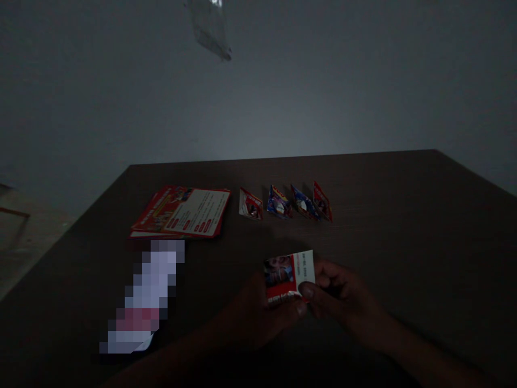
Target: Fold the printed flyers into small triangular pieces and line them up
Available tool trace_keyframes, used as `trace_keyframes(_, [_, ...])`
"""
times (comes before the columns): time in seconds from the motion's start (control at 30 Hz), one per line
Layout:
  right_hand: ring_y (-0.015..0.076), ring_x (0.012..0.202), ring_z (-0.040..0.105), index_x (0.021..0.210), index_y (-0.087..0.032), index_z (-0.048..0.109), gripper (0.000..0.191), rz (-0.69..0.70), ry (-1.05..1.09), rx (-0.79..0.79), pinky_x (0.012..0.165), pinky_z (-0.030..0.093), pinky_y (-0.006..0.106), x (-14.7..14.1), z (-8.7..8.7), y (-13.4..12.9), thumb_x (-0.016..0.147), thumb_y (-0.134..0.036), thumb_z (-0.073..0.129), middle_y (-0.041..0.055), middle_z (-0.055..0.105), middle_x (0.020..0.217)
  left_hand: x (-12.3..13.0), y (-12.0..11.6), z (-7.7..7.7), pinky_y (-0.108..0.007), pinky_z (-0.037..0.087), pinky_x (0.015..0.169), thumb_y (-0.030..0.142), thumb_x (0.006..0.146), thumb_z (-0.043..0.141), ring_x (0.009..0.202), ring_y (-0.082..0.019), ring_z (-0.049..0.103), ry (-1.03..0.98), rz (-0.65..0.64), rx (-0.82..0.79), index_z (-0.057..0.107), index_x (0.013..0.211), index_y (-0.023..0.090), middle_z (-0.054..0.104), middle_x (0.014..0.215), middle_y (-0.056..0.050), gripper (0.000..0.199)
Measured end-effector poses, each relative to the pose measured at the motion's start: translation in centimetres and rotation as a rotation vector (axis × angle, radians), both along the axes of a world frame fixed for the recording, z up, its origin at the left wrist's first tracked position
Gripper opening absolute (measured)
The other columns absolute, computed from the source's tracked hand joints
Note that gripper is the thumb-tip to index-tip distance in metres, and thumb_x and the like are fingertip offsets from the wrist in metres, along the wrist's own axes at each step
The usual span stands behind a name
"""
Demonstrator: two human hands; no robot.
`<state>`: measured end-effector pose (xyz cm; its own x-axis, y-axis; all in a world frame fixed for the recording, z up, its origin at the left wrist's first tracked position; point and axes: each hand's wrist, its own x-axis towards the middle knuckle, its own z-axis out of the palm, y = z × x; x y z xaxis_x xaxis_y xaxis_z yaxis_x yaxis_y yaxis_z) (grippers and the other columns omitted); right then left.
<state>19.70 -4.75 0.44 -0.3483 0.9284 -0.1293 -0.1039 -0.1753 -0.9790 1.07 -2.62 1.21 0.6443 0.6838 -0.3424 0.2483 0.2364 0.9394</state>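
Note:
Both hands hold a small red and white folded paper piece (283,277) with a photo printed on it, above the near part of the dark table. My left hand (262,315) grips its left and lower edge, the thumb along the bottom. The right side is pinched between the thumb and fingers of my right hand (343,296). Beyond the hands stand folded paper pieces in a row: a red and white one (251,205), two blue ones (278,203) (305,203) and a red one (322,202).
A stack of red and white printed sheets (186,213) lies left on the dark table (404,215). Nearer, a pixelated bright object (141,302) lies beside my left forearm. A pale wall (323,81) rises behind, with a transparent thing (210,29) at the top.

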Motion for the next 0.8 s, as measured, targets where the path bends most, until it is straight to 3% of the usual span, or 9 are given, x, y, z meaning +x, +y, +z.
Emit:
trace_keyframes(0.07, [0.0073, 0.051, 0.044, 0.079, -0.017, 0.056, 0.023, 0.017, 0.001, 0.002, 0.050, 0.037, 0.020, -0.1, 0.1, 0.0, 0.086, -0.039, 0.060, -0.0043, 0.053, 0.060, 0.0, 0.0, 0.1, -0.022, 0.046, 0.056, 0.033, 0.084, 0.057, 0.062, -0.011, 0.054, 0.035, 0.008, -0.016, 0.059, 0.099, 0.015, 0.063, 0.080, -0.003, 0.024])
trace_keyframes(0.13, [0.0074, 0.053, 0.045, 0.081, -0.017, 0.056, 0.022, 0.039, -0.013, 0.009, 0.051, 0.037, 0.020, -0.1, 0.1, 0.0, 0.087, -0.038, 0.058, -0.0034, 0.055, 0.063, -0.1, -0.1, -0.3, -0.021, 0.044, 0.052, 0.035, 0.082, 0.059, 0.059, -0.011, 0.054, 0.099, 0.102, -0.027, 0.057, 0.100, 0.015, 0.061, 0.073, -0.002, 0.027])
trace_keyframes(0.33, [0.0089, 0.057, 0.045, 0.082, -0.014, 0.062, 0.027, 0.143, -0.107, 0.077, 0.053, 0.036, 0.021, 0.1, 0.1, 0.0, 0.092, -0.037, 0.050, 0.0018, 0.061, 0.070, -0.4, 0.0, -1.9, -0.020, 0.040, 0.045, 0.034, 0.080, 0.061, 0.050, -0.010, 0.050, 0.001, 0.140, -0.012, 0.058, 0.087, 0.013, 0.056, 0.063, 0.001, 0.021])
trace_keyframes(0.53, [0.0081, 0.053, 0.042, 0.075, -0.014, 0.059, 0.030, 0.082, -0.118, 0.076, 0.050, 0.033, 0.020, 0.2, 0.1, 0.0, 0.091, -0.038, 0.051, -0.0027, 0.051, 0.060, 0.0, 0.5, -0.6, -0.019, 0.038, 0.048, 0.032, 0.083, 0.056, 0.049, -0.008, 0.048, -0.052, 0.085, 0.079, 0.059, 0.070, 0.012, 0.053, 0.054, 0.002, 0.024])
trace_keyframes(0.8, [0.0072, 0.051, 0.040, 0.075, -0.015, 0.060, 0.029, 0.045, -0.129, 0.089, 0.048, 0.031, 0.019, 0.3, 0.2, 0.0, 0.091, -0.038, 0.051, -0.0044, 0.049, 0.058, 0.3, 0.7, -0.2, -0.018, 0.038, 0.046, 0.033, 0.075, 0.061, 0.046, -0.008, 0.045, -0.061, 0.194, 0.026, 0.060, 0.065, 0.012, 0.052, 0.051, 0.003, 0.023])
